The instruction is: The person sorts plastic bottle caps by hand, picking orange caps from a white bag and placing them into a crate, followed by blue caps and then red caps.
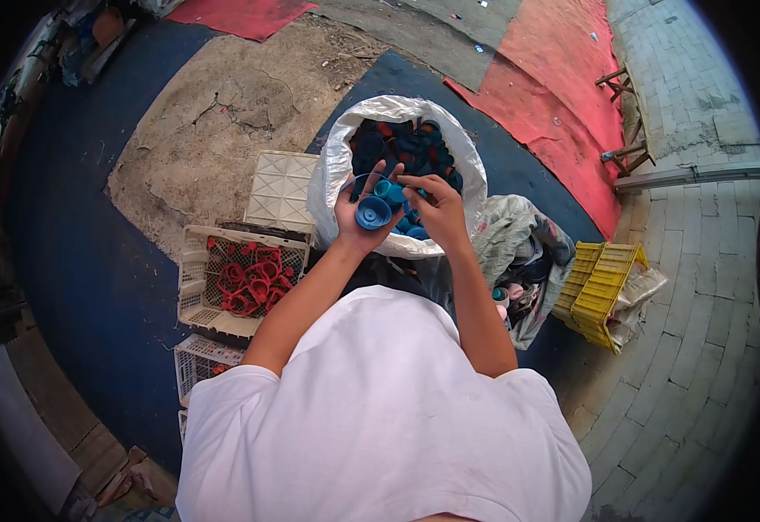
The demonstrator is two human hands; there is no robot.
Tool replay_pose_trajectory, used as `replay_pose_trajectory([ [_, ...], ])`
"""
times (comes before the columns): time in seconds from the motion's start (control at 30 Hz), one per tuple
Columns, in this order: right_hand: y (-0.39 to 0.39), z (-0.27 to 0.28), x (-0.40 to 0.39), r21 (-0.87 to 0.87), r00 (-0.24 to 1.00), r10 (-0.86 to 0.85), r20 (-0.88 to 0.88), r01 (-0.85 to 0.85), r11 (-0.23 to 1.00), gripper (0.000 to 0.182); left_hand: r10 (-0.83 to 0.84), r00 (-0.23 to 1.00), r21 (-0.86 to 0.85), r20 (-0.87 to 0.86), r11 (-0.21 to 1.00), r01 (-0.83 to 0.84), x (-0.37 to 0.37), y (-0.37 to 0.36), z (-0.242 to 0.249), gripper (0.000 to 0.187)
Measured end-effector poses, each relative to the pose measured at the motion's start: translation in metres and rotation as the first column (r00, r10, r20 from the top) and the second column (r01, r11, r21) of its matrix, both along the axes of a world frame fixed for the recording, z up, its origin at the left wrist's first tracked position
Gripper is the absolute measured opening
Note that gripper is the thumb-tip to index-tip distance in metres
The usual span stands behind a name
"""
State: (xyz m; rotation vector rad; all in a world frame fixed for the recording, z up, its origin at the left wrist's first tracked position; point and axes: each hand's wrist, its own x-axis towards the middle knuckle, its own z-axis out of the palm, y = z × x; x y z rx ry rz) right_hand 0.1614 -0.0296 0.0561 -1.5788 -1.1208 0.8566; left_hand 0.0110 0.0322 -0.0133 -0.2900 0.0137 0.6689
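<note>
Over the open mouth of a white sack (322,187), my left hand (354,228) is palm up and cradles a round blue cap (372,213) and smaller teal caps (386,190). A thin blue ring curves past its fingers. My right hand (439,209) is beside it on the right, fingers bent and pinched together at the teal pieces; what exactly lies between its fingertips is too small to tell. Dark blue and teal caps (406,148), with a few orange-red ones, fill the sack below both hands.
To the left stands a cream crate (190,296) of red plastic parts (258,280), with another crate (190,370) below it. A cream crate (280,187) lies behind. On the right are an open sack (502,228) of mixed items, yellow crates (602,283) and a wooden stool (632,155).
</note>
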Motion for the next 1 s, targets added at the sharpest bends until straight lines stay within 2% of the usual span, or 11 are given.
replay_pose_trajectory([
  [0.03,0.001,0.001,-0.003,0.039,0.986,-0.009,0.165,0.003,0.999,0.022,0.005,1.000,-0.031,0.002,0.999,-0.005,0.001,0.000,0.002,0.055],
  [0.13,0.004,0.005,-0.005,0.057,0.981,-0.046,0.188,0.036,0.998,0.022,0.014,0.999,-0.037,-0.039,0.999,-0.015,0.002,0.001,0.006,0.054],
  [0.23,0.003,0.013,-0.006,0.005,0.985,-0.113,0.128,0.114,0.993,0.026,0.028,0.999,-0.005,-0.044,1.000,-0.028,0.002,0.002,0.010,0.054],
  [0.33,0.004,0.010,-0.008,0.171,0.985,-0.161,0.067,0.148,0.974,0.028,0.033,0.998,0.016,-0.062,0.999,-0.032,0.002,0.001,0.016,0.054],
  [0.53,-0.001,0.020,-0.024,0.229,0.951,-0.014,0.309,-0.060,0.972,0.036,0.023,0.999,0.128,0.029,0.991,-0.027,0.001,0.003,0.007,0.057],
  [0.63,-0.002,0.013,-0.029,0.292,0.903,-0.065,0.424,-0.068,0.954,0.034,0.059,0.992,0.038,-0.109,0.998,-0.055,0.005,0.002,0.008,0.063],
  [0.73,-0.006,-0.011,-0.031,0.286,0.834,-0.268,0.483,0.139,0.948,0.040,0.068,0.991,0.029,-0.119,0.997,-0.065,0.004,0.002,0.011,0.063],
  [0.77,-0.005,-0.025,-0.034,0.253,0.956,-0.284,0.079,0.256,0.933,0.045,0.076,0.990,0.054,-0.121,0.996,-0.069,0.006,0.000,0.013,0.064],
  [0.8,0.002,-0.041,-0.039,0.180,0.901,-0.270,-0.340,0.345,0.921,0.049,0.087,0.989,0.081,-0.122,0.994,-0.078,0.007,0.001,0.018,0.065],
  [0.83,0.008,-0.043,-0.046,0.078,0.677,-0.231,-0.699,0.393,0.916,0.054,0.100,0.987,0.108,-0.123,0.990,-0.087,0.008,0.001,0.024,0.065],
  [1.0,0.021,-0.007,-0.061,0.080,0.508,-0.181,-0.842,0.449,0.890,0.060,0.271,0.927,0.330,-0.259,0.927,-0.179,0.014,-0.002,0.069,0.067],
])
